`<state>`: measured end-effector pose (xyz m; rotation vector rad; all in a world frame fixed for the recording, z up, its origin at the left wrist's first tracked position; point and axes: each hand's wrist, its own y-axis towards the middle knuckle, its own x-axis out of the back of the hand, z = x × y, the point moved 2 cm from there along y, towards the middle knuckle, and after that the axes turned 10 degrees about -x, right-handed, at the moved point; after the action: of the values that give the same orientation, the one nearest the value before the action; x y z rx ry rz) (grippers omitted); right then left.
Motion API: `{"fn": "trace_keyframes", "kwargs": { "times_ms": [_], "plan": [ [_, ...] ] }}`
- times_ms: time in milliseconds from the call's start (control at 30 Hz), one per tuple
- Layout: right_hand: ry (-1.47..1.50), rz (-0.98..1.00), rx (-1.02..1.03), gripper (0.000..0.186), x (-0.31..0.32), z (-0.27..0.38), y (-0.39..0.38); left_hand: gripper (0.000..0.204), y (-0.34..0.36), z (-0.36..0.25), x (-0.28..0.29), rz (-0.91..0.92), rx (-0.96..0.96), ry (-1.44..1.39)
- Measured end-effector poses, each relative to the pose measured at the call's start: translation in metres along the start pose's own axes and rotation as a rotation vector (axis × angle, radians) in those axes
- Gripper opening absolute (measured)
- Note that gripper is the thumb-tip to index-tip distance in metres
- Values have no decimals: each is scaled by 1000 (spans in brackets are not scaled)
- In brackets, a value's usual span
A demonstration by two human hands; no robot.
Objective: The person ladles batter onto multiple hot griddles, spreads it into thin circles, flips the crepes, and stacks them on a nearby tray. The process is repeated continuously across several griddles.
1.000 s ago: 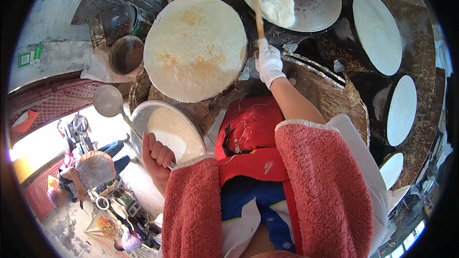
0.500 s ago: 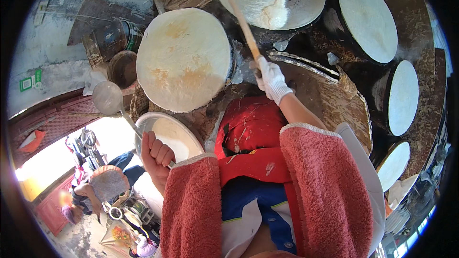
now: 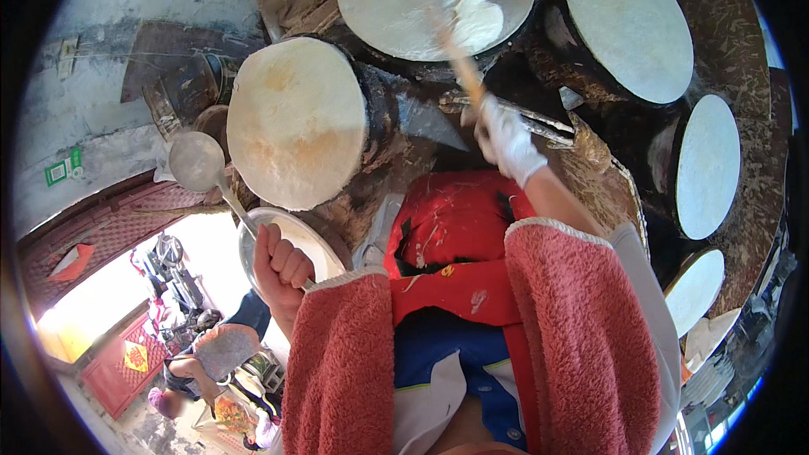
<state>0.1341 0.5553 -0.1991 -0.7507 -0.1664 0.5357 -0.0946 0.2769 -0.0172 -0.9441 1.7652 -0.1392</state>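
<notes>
In my closed left hand (image 3: 282, 265) is the handle of a metal ladle (image 3: 196, 161), its round bowl reaching up and left beyond a basin (image 3: 336, 249) of pale batter. My right hand (image 3: 506, 139), in a white glove, is closed round a wooden spreader stick (image 3: 465, 72). The stick's far end, smeared by motion, lies over white batter (image 3: 476, 17) on the round griddle (image 3: 517, 0) at the top. Thin pale batter coats much of that griddle's left side. Left of it, a round pancake (image 3: 295, 131) with browned patches covers another griddle.
More round griddles with pale sheets (image 3: 628, 25) (image 3: 708, 167) (image 3: 694, 291) curve down the right side. A crusted metal strip (image 3: 548, 125) lies beyond my right hand. At lower left, a person (image 3: 181, 383) sits beside a round-topped stool or seat (image 3: 227, 350).
My right hand and the stick have shifted right and slightly nearer, and the batter mound's outline has changed. The whole view has swung a little. My left hand still grips the ladle.
</notes>
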Motion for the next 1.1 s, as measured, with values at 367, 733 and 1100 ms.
{"fn": "trace_keyframes", "kwargs": {
  "times_ms": [367, 733, 1100],
  "plan": [
    [195, 91, -164, 55, 113, 17, 21, 36, 11, 54, -38, -62, 12, 45],
    [-176, 25, -56, 57, 182, 7, 52, 38, 3, 109, -70, -117, -35, 58],
    [-489, -270, 96, 52, 147, 46, 67, 39, 26, 127, -83, -81, -42, 216]
  ]
}}
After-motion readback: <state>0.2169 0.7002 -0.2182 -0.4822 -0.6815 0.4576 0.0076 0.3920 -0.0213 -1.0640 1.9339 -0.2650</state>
